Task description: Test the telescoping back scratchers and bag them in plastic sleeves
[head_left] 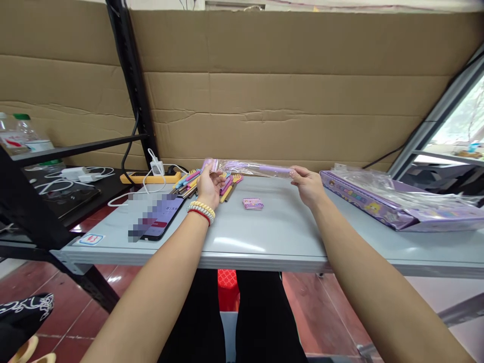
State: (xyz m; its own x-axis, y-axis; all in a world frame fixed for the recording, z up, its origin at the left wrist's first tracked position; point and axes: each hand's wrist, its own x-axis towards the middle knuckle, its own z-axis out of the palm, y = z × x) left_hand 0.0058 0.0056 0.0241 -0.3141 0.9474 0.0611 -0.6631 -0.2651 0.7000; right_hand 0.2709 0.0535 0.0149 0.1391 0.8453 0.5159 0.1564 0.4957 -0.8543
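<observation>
A long, clear plastic sleeve [251,168] with a slim purple stick-like item inside is stretched sideways above the table. My left hand [209,187] is closed on its left end, near a printed purple header. The thumb and fingers of my right hand [307,185] pinch its right end. Behind and beside my left hand lies a pile of coloured sticks with claw-like ends [231,187], in yellow, pink, blue and brown, partly hidden by that hand. Between my hands, on the grey table [280,227], rests a small stack of printed purple cards [253,203].
To the right is a purple printed box [372,204] with clear plastic sleeves [401,186] on it. At left lie a phone [162,217], a yellow power strip [151,178] and white cables. A cardboard wall [283,91] stands behind the table; a black shelf post [130,65] rises at left.
</observation>
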